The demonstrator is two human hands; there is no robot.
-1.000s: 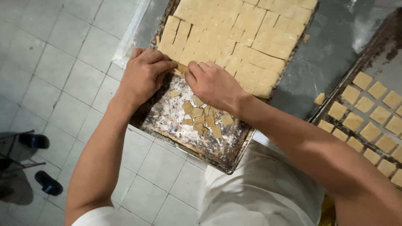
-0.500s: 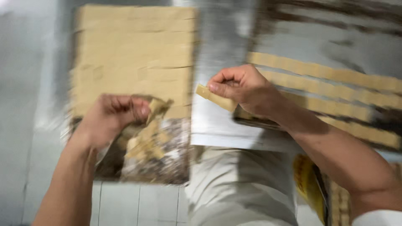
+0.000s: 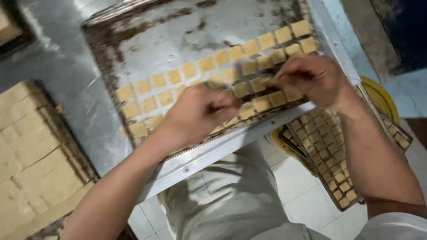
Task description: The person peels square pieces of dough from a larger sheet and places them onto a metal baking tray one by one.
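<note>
Left hand point(image 3: 200, 113) curled, grasp not discernible, over tan dough squares point(image 3: 178, 84) on metal tray point(image 3: 178, 35). Right hand point(image 3: 311, 78) pinches one square point(image 3: 260, 83). Steel surface point(image 3: 58, 89) underneath.

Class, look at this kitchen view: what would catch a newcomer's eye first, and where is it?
Two bare hands, the left hand and right hand, meet over rows of small tan dough squares on a worn metal baking tray at centre. At far left lies a scored dough slab; a filled tray sits lower right.

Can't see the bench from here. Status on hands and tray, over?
Both hands over metal baking tray. Left hand and right hand setting tan dough squares in rows. Grip blurred. Nothing in the way.
</note>
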